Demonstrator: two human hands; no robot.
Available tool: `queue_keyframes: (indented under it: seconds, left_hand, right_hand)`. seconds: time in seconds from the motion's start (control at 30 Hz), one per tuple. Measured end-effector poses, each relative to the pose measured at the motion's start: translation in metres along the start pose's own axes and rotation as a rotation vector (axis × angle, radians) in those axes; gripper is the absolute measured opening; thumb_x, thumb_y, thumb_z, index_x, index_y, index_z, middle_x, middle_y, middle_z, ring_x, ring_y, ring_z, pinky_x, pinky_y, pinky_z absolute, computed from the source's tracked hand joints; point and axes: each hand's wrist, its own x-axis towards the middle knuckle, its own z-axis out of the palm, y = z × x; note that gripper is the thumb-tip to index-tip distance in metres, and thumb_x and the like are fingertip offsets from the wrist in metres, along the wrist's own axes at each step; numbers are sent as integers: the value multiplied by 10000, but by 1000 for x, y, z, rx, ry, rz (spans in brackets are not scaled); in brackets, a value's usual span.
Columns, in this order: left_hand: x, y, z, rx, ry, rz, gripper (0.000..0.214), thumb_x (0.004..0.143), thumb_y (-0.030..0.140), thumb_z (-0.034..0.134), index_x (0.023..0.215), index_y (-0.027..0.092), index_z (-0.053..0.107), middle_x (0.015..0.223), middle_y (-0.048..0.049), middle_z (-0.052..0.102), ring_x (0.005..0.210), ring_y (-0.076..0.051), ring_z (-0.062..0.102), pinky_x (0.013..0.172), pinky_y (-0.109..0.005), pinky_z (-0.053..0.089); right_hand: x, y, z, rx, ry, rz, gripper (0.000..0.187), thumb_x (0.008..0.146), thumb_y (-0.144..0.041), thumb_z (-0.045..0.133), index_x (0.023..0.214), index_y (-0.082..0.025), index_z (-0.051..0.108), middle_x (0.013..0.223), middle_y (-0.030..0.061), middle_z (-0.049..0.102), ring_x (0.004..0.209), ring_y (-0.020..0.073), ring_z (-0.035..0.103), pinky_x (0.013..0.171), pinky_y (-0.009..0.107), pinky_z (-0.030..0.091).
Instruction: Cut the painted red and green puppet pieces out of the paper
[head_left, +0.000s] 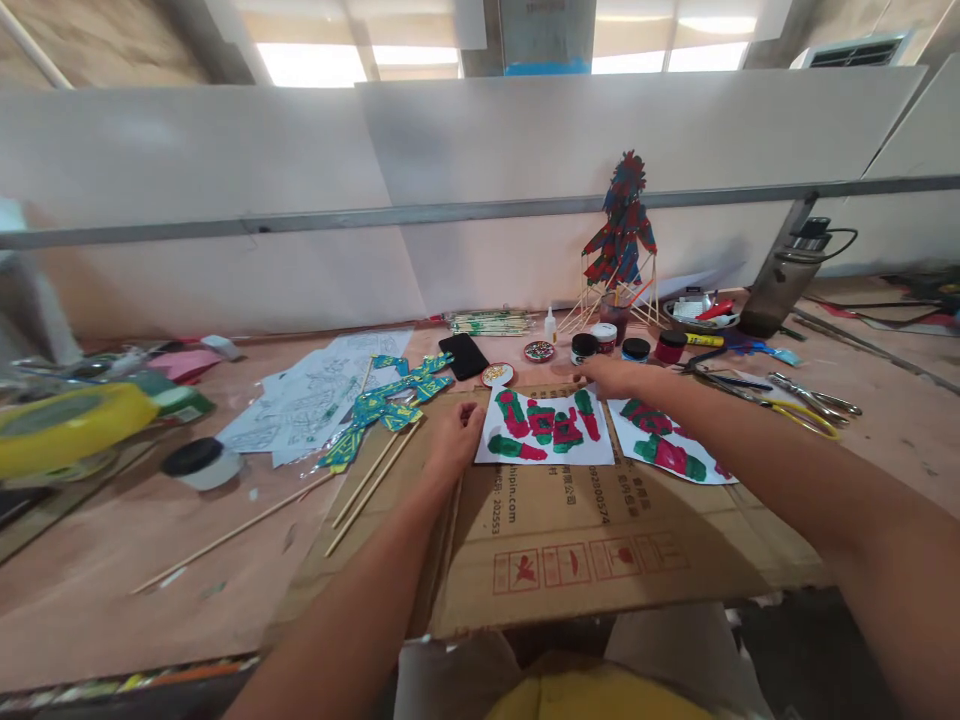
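My left hand point(456, 440) is at the left edge of a white sheet of paper point(517, 448) painted with red and green shapes. Its fingers are curled together and meet that edge. My right hand point(604, 378) reaches to the sheet's far right corner, just in front of the paint jars. Those fingers are bent closed, and what lies between them is hidden. A second painted sheet point(664, 452) lies under my right forearm, partly covered by it. Both sheets rest on a flattened cardboard box point(525, 600) with printed markings.
Behind the sheets stand a black-lidded paint jar point(636, 350), a dish of beads point(497, 374), a phone point(463, 355) and a stick-legged red-blue model point(621, 225). Pliers point(795, 412) lie right, near a bottle point(784, 280). Left are blue-yellow strips point(386, 400), wooden sticks point(375, 480), drawings point(300, 400) and yellow tape point(67, 425).
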Motion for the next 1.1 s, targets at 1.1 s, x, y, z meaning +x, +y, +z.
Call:
queue_keyframes:
  seconds: [1.1]
  left_hand:
    - [-72,69,32,-1184,-740,-734,902,1045,725,199,1301,-36,611,1142,-328,751,983,-320,796,847,-372,633]
  right_hand:
    - [-66,-27,-5,1546,726,-189,386,677,-248,881,1005,-317,690,924,-48,772,797,166,732,729,304,630]
